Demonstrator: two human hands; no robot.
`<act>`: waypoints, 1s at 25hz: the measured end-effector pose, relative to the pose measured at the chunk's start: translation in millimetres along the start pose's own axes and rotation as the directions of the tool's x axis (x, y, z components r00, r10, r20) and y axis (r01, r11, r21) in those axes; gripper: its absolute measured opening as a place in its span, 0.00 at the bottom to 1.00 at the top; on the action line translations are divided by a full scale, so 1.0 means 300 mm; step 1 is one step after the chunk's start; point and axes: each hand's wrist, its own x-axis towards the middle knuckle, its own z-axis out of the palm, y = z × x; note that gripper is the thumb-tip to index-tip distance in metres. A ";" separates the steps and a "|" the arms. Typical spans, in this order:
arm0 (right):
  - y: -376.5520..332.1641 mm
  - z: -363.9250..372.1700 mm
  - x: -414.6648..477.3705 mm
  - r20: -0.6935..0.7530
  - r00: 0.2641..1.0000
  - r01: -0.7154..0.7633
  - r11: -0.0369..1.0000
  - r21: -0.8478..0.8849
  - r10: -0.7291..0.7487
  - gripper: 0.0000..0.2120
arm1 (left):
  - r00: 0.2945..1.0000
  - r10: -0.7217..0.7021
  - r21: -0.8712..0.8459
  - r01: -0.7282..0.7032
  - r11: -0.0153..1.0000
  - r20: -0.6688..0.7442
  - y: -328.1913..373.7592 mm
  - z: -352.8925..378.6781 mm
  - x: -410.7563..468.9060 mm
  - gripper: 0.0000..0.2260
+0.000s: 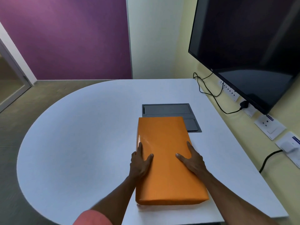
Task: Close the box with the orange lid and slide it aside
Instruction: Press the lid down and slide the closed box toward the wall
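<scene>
While both hands rest on it, the orange lid (164, 153) sits down over the box at the lower centre of the frame, on the white desk (81, 143), so the closing looks done or nearly so; only a pale sliver of the box shows under the lid's near left corner. The lid's long axis runs away from the person, from the bottom of the frame up toward the grey recessed panel (168, 109) in the desk, whose near edge it overlaps.

The left hand (140, 163) lies on the lid's left edge, fingers extended up along that side and thumb flat on top. The right hand (192, 159) mirrors it on the right edge. Neither grip is closed around anything; both are spread flat, pressing on the lid between them.

Since the box lies directly between the hands, either could push it sideways. Open desk stretches far to the left of the frame, while to the right the desk edge, a black cable (211, 93) and wall sockets (269, 125) are near, so a slide leftward, driven by the right hand, seems the safer call.

A dark monitor (246, 46) fills the upper right; a small logo on its lower bezel is too small to read. Blue labels on the sockets are likewise illegible.
</scene>
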 end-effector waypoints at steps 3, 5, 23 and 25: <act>-0.014 -0.002 -0.030 -0.017 1.000 -0.003 1.000 0.014 0.003 0.45 | 1.000 0.006 0.021 -0.006 1.000 -0.012 -0.003 -0.011 -0.012 0.38; -0.021 -0.016 -0.047 -0.040 0.999 0.007 1.000 0.022 -0.006 0.44 | 1.000 0.015 0.023 -0.015 1.000 -0.005 0.012 -0.020 -0.013 0.38; 0.173 -0.390 0.004 -0.157 0.988 0.011 1.000 0.027 -0.007 0.43 | 0.997 0.078 0.002 -0.078 0.997 0.008 0.345 0.263 -0.027 0.37; 0.240 -0.455 0.032 -0.155 0.988 0.005 1.000 0.014 -0.003 0.43 | 0.998 0.062 -0.006 -0.062 0.998 0.010 0.386 0.349 -0.035 0.37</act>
